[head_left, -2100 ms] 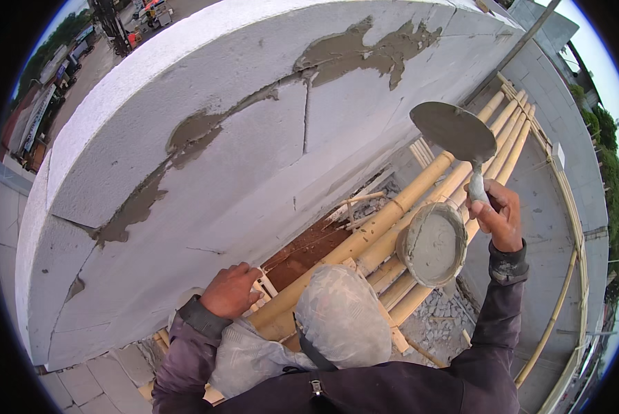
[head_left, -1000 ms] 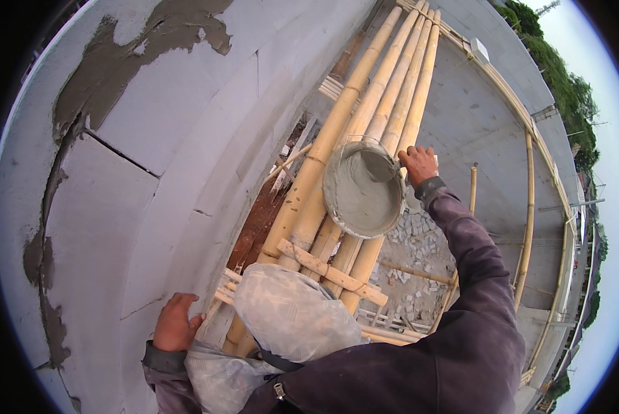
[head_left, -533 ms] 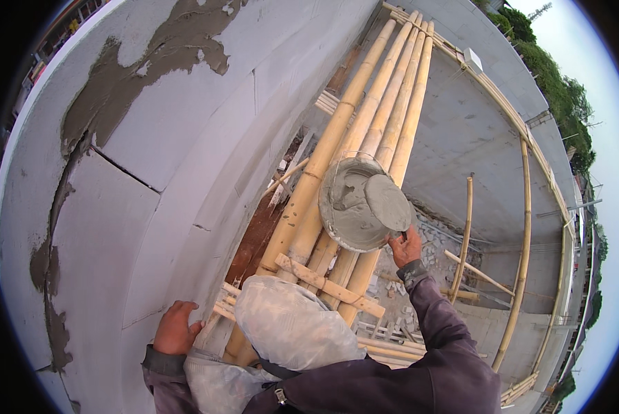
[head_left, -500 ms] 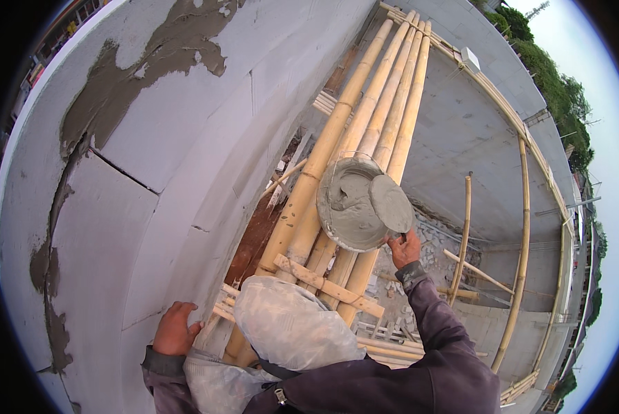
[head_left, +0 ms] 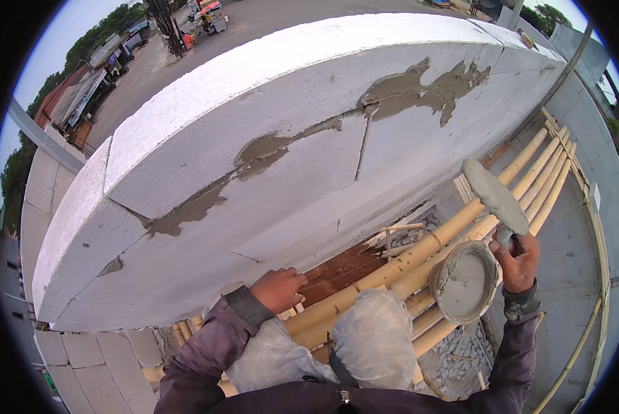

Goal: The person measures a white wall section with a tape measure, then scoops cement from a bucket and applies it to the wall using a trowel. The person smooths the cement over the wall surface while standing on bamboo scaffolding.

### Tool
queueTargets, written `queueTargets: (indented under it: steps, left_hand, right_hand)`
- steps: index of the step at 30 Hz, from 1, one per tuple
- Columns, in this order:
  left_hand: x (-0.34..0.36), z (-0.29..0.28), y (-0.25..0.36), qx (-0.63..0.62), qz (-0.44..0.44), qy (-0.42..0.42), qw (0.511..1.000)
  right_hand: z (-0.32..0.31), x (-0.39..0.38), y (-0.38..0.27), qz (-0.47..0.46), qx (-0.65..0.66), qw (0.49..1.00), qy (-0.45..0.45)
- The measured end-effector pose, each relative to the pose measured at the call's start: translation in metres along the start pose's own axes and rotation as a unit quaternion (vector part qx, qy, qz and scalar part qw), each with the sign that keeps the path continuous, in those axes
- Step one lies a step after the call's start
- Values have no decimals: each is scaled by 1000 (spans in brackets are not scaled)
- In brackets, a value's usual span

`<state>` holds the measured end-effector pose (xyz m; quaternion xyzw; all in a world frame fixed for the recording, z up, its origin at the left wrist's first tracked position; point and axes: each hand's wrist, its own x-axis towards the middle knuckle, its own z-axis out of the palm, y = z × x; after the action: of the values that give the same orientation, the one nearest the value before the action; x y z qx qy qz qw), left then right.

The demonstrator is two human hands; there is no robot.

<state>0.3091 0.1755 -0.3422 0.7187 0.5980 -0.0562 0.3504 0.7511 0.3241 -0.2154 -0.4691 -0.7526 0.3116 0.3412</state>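
Observation:
My right hand (head_left: pixel 520 262) grips the handle of a round-ended trowel (head_left: pixel 496 196). Its flat blade is coated in grey mortar and is raised above the bamboo, tilted toward the wall. Just below and left of that hand, a round bucket (head_left: pixel 489 265) holding wet mortar (head_left: pixel 467 281) rests on the bamboo poles. My left hand (head_left: pixel 279 290) is beside my knee, near the foot of the wall, holding nothing, its fingers loosely bent and apart. In front of me curves a pale block wall (head_left: pixel 288 214), with wet mortar smeared along its upper joint (head_left: pixel 261 153).
Bamboo poles (head_left: pixel 433 245) tied side by side form the platform under me. Through gaps show red soil (head_left: pixel 340 269) and rubble (head_left: pixel 456 357) far below. A bamboo rail (head_left: pixel 603 276) runs along the right. Beyond the wall top lies a road (head_left: pixel 268 17) with parked vehicles.
The view has swung left toward the wall. My right hand has lifted the trowel from the bucket's mouth. My left hand stays near the wall and my knee, empty.

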Motion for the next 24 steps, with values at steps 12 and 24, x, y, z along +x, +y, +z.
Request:
queueTargets:
  steps: [12,24]
  left_hand:
    - [-16,-3,7,-1,-8,32,999]
    - [-15,-2,5,-16,-10,29,999]
  right_hand:
    - [16,217,-106,-106,-33,932,-344]
    - [74,119,-65,-156,-15,975,-159]
